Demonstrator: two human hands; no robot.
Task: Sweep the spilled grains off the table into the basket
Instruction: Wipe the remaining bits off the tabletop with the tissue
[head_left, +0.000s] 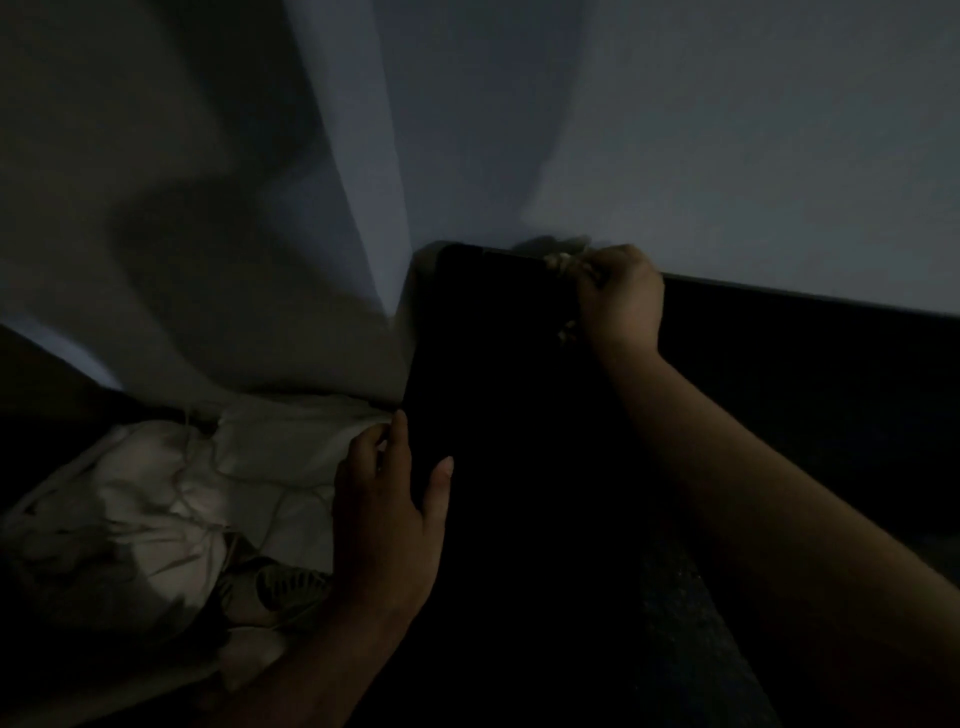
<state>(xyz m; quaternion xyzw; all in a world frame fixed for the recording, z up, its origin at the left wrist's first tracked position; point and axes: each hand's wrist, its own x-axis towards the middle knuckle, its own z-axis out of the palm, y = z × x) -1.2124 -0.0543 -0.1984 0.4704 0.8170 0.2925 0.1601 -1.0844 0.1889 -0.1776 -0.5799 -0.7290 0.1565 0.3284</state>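
Head shows left hand (387, 512), right hand (621, 296), one table (519, 395).

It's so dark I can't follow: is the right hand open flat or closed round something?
Closed: the fingers of the right hand curl round something pale at the table's far edge; what, cannot tell.

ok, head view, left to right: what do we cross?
Pale cloth bundle → left hand → dark table → pale clump → right hand, fingers curled at that clump. Too dim to tell more.
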